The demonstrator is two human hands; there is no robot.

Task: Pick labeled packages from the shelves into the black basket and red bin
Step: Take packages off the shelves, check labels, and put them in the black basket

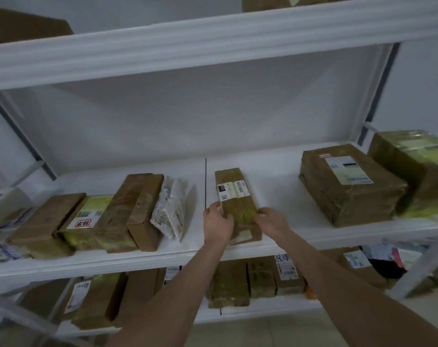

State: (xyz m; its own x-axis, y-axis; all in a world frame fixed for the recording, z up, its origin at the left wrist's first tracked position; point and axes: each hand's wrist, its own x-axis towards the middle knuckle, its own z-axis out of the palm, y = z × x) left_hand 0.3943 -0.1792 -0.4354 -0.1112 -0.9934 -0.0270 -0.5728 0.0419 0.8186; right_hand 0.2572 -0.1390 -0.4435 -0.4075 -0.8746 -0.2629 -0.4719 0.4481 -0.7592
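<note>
A long narrow brown package (234, 194) with a white barcode label lies on the middle white shelf (275, 169), its near end at the shelf's front edge. My left hand (216, 222) grips its left side and my right hand (270, 221) grips its right side, both near the front end. Neither the black basket nor the red bin is in view.
Left of it stand several brown boxes (138, 209) and a white plastic mailer (171, 209). Two big taped boxes (350, 184) sit at the right. More labeled packages (250, 279) fill the shelf below, and boxes rest on the top shelf (213, 38).
</note>
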